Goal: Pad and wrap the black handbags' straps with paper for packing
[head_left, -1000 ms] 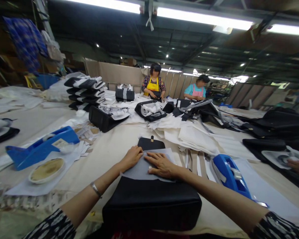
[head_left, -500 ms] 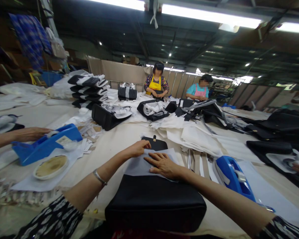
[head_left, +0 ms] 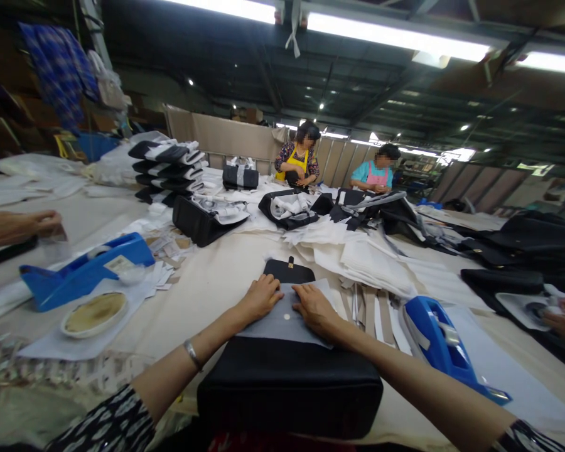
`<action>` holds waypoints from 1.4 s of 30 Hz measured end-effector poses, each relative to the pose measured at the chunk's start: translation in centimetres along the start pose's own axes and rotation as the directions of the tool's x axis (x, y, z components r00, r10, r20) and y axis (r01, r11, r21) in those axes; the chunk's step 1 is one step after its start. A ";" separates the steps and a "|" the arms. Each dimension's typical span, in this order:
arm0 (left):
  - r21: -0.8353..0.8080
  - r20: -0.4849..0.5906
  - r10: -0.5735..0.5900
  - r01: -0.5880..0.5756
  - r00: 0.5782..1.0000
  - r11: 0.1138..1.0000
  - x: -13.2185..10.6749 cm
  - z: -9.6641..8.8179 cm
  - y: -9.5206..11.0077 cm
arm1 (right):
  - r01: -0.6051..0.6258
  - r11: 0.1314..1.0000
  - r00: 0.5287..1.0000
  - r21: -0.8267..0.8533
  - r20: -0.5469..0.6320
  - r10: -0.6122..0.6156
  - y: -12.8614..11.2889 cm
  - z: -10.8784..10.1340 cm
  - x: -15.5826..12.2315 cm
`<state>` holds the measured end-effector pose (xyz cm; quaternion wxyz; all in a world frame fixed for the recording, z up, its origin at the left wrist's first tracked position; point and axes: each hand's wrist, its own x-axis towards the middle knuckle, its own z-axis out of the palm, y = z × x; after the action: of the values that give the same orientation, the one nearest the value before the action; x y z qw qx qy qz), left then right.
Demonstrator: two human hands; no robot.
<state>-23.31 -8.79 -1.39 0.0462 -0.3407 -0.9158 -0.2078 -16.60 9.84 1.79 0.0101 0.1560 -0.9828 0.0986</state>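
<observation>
A black handbag (head_left: 289, 383) lies in front of me, its flap (head_left: 288, 271) with a small gold clasp turned away at the far end. Over the bag's middle is a sheet of white tissue paper (head_left: 282, 326), with a small pale round spot on it. My left hand (head_left: 262, 296) rests at the sheet's far left part, fingers bent and fingertips on the paper. Across from it, my right hand (head_left: 316, 312) lies on the right part, fingers stretched over the sheet. Neither hand visibly grips anything.
Blue tape dispensers stand at left (head_left: 89, 270) and right (head_left: 445, 348). A shallow dish (head_left: 94, 315) sits on paper at left. Black bags (head_left: 207, 220) and white paper stacks (head_left: 370, 260) lie farther back. Co-workers' hands (head_left: 21, 229) reach in from both sides; two people work opposite.
My left hand's raised, bent fingers have come down onto the paper. My right hand has shifted slightly right, uncovering the pale spot. The left co-worker's hand has moved away from the blue dispenser.
</observation>
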 end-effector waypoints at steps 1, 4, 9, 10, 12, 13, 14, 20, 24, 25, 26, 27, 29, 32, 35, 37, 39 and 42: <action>0.026 0.002 0.012 -0.012 1.000 1.000 -0.1 -0.1 0.1 | 0.003 0.999 1.000 -0.035 0.022 -0.002 -0.1 -0.2 0.0; 0.096 0.009 0.043 -0.044 0.999 0.994 -0.3 -0.3 0.4 | 0.006 0.997 0.997 -0.070 0.074 -0.001 0.0 -1.0 0.1; 0.163 0.029 0.051 -0.055 0.998 0.985 -0.6 -0.5 0.6 | 0.003 0.998 0.984 -0.068 0.179 0.009 1.0 -1.8 0.9; 0.168 0.034 0.046 -0.051 0.998 0.984 -0.7 -0.5 0.6 | -0.004 0.998 0.980 -0.064 0.196 0.017 1.1 -1.9 1.2; 0.169 0.046 0.037 -0.044 0.998 0.985 -0.6 -0.5 0.5 | -0.024 0.998 0.972 -0.057 0.230 0.037 1.4 -2.1 1.7; 0.166 0.051 0.032 -0.040 0.998 0.985 -0.6 -0.5 0.5 | -0.035 0.998 0.968 -0.055 0.247 0.048 1.5 -2.2 2.0; 0.162 0.056 0.026 -0.035 0.998 0.986 -0.5 -0.5 0.4 | -0.046 0.998 0.963 -0.053 0.262 0.059 1.6 -2.2 2.2; 0.113 0.059 -0.018 0.012 0.998 0.994 -0.2 -0.1 0.1 | -0.116 0.992 0.931 -0.053 0.341 0.127 1.7 -2.6 3.1; 0.079 0.056 -0.049 0.044 0.997 0.996 0.0 0.1 -0.1 | -0.139 0.989 0.919 -0.052 0.365 0.148 1.8 -2.7 3.1; 0.072 0.056 -0.052 0.048 0.997 0.996 0.0 0.1 -0.1 | -0.145 0.988 0.918 -0.050 0.365 0.153 1.9 -2.7 3.0; 0.064 0.056 -0.054 0.051 0.997 0.997 0.0 0.1 -0.1 | -0.153 0.987 0.919 -0.048 0.362 0.160 1.9 -2.7 2.9; 0.058 0.057 -0.057 0.054 0.997 0.997 0.1 0.0 -0.1 | -0.163 0.986 0.919 -0.045 0.355 0.168 1.9 -2.6 2.8; 0.048 0.057 -0.062 0.059 0.996 0.997 0.1 -0.2 0.0 | -0.182 0.983 0.923 -0.033 0.338 0.183 2.0 -2.5 2.4; 0.037 0.056 -0.072 0.070 0.996 0.997 0.0 -0.4 0.2 | -0.196 0.981 0.936 0.006 0.299 0.185 2.0 -2.4 1.7; 0.027 0.058 -0.081 0.079 0.995 0.996 -0.2 -0.6 0.4 | -0.214 0.976 0.948 0.048 0.252 0.196 2.0 -2.2 1.2; 0.024 0.059 -0.085 0.084 0.995 0.996 -0.3 -0.6 0.4 | -0.229 0.971 0.952 0.069 0.225 0.208 2.0 -2.0 0.9; 0.022 0.063 -0.086 0.085 0.994 0.996 -0.3 -0.7 0.4 | -0.235 0.968 0.955 0.088 0.205 0.213 2.1 -1.9 0.7; 0.018 0.071 -0.087 0.086 0.994 0.996 -0.2 -0.6 0.3 | -0.235 0.965 0.960 0.112 0.181 0.213 2.1 -1.7 0.6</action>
<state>-23.00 -8.95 -0.77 0.0068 -0.3074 -0.9323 -0.1904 -17.81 11.98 3.05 -0.0942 0.0517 -0.9827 0.1508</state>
